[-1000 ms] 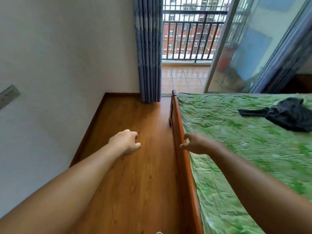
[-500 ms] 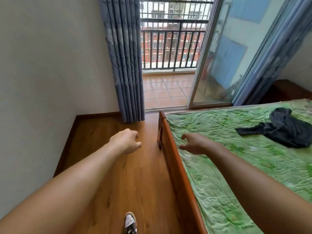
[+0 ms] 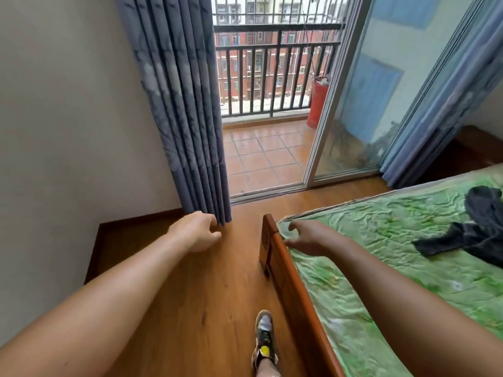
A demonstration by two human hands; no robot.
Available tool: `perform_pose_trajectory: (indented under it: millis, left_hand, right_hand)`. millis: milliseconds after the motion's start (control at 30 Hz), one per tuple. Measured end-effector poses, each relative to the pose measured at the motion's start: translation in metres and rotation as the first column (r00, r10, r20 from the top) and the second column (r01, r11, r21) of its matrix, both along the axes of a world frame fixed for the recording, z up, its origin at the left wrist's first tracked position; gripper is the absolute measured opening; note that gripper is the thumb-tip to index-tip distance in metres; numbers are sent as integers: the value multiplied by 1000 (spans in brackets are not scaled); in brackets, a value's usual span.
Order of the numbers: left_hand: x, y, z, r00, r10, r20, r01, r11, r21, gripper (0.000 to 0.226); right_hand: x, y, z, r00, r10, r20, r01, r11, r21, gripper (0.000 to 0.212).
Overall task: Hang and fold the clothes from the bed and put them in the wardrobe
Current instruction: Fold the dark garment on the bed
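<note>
A crumpled dark garment (image 3: 479, 229) lies on the green bedsheet (image 3: 381, 262) at the right edge of view. The bed has a brown wooden side rail (image 3: 288, 273). My right hand (image 3: 310, 238) hovers over the bed's near corner, fingers loosely curled, holding nothing, well to the left of the garment. My left hand (image 3: 196, 231) is stretched out over the wooden floor beside the bed, fingers loosely curled and empty. No wardrobe is in view.
A white wall (image 3: 68, 131) runs along the left. A blue-grey curtain (image 3: 185, 104) hangs beside the open sliding glass door (image 3: 353, 104) to a tiled balcony (image 3: 266, 153) with a dark railing. My shoe (image 3: 264, 336) is on the wooden floor (image 3: 196, 308).
The view has lifted and swung toward the balcony door as I step forward; my foot has come into view. Both hands stay empty, and the right one now sits over the bed corner.
</note>
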State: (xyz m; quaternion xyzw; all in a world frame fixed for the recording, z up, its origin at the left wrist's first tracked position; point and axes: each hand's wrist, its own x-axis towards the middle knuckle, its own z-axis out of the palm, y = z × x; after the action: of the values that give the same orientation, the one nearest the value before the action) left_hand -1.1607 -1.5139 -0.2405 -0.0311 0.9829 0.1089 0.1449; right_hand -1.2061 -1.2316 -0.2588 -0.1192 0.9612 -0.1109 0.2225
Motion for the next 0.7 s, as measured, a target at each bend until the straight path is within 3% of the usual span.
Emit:
perform_pose_trajectory:
  millis: [300,700]
  left_hand:
    - [-247,7,7,996,-85,36,88,991,-102,39]
    - [-535,17,-7,978,-209,9,209,972,-107,61]
  right_hand:
    - [-241,2,-12,997,-56,49,56,998,7,60]
    - [-477,8,-9,979,-203,1,203,979,35,62]
